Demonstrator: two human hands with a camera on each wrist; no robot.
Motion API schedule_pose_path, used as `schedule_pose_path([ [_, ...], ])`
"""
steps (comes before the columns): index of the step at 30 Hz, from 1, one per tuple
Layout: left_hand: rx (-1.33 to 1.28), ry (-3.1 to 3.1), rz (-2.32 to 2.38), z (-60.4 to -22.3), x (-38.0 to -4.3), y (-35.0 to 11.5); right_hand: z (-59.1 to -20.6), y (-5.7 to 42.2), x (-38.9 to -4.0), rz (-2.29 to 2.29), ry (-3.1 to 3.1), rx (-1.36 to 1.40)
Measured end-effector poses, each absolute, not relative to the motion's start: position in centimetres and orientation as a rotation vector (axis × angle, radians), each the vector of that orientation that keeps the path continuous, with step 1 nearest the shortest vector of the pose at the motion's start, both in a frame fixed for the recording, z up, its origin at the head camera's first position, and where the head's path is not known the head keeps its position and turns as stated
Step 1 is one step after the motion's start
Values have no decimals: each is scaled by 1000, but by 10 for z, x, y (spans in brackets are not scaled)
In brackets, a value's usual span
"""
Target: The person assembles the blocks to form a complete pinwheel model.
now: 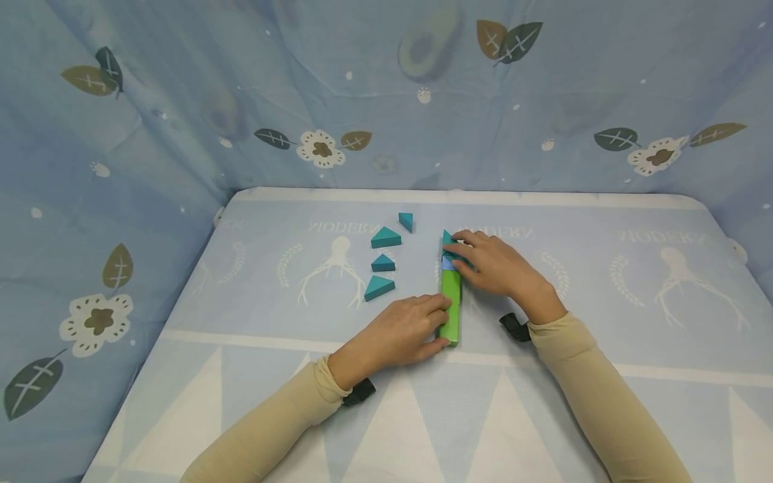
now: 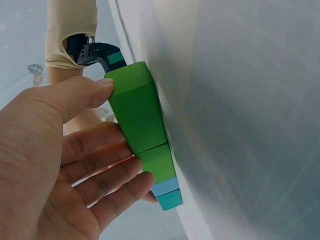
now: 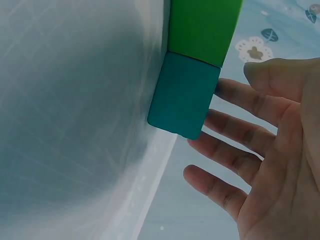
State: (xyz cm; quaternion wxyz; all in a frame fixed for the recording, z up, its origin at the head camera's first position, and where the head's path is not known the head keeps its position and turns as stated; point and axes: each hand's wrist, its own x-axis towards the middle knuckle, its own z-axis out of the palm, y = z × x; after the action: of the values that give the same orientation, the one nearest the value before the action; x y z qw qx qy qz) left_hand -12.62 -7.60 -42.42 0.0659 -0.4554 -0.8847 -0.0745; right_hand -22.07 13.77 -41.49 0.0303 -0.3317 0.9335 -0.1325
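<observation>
Here's the left hand (image 1: 407, 329), fingers loosely apart, touching the left side of the green blocks (image 1: 450, 305) mid-tabletop (image 1: 235, 376)! The right hand (image 1: 498, 265), fingers outstretched, touches the teal piece (image 1: 447, 237) nearer the far edge. Four teal wedges (image 1: 386, 239) lie left, towards that edge.

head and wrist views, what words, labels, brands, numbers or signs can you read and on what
"MODERN": table, far side, left of centre; letters look flipped
"MODERN": table, by the right hand
"MODERN": table, far right
Too faint to read: table, far left corner
Blocks, curtain: none seen
</observation>
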Motion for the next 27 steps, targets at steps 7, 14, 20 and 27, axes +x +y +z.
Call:
schedule_pose_path([
  [7, -1379, -2672, -221, -425, -126, -75, -414, 138, -219, -400, 2868, -999],
  [14, -1370, -2667, -190, -424, -126, -73, -415, 140, -218, -424, 2884, -1021],
  [20, -1375, -2640, -148, -424, -126, -73, -415, 140, -218, -437, 2894, -1053],
  [27, -1375, -2638, -158, -423, -127, -75, -410, 137, -215, -422, 2901, -1067],
])
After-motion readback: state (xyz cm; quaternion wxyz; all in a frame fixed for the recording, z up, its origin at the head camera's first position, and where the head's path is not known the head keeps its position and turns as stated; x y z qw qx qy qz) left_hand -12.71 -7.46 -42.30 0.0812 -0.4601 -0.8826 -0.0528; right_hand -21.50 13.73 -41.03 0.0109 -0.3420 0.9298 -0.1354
